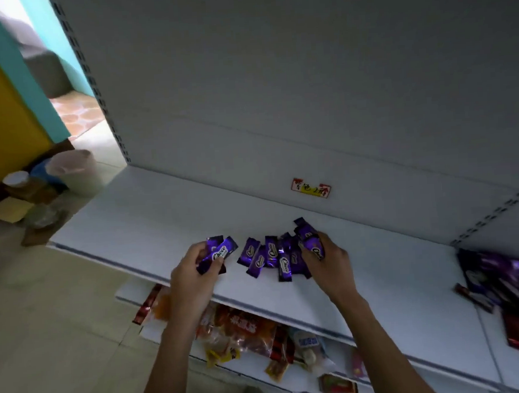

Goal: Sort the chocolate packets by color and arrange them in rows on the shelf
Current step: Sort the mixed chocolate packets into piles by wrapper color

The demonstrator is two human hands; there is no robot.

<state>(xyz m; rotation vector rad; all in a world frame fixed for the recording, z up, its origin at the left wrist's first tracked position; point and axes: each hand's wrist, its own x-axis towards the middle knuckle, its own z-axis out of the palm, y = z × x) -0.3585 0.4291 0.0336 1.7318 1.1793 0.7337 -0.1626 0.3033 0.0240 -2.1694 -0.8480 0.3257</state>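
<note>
Several purple chocolate packets (271, 256) lie in a loose bunch on the white shelf (150, 221), near its front edge. My left hand (193, 273) grips a few purple packets (217, 253) just left of the bunch. My right hand (326, 259) holds a purple packet (313, 247) at the bunch's right side, and one more purple packet (302, 225) pokes out behind its fingers. A small red and yellow label (311, 187) is stuck to the shelf behind the packets.
At the far right of the shelf lies a mixed heap of purple packets (512, 278) and red packets (515, 332). The lower shelf (399, 367) holds assorted snack bags (245, 334). Jars and a plastic tub (74, 171) stand on the floor at the left.
</note>
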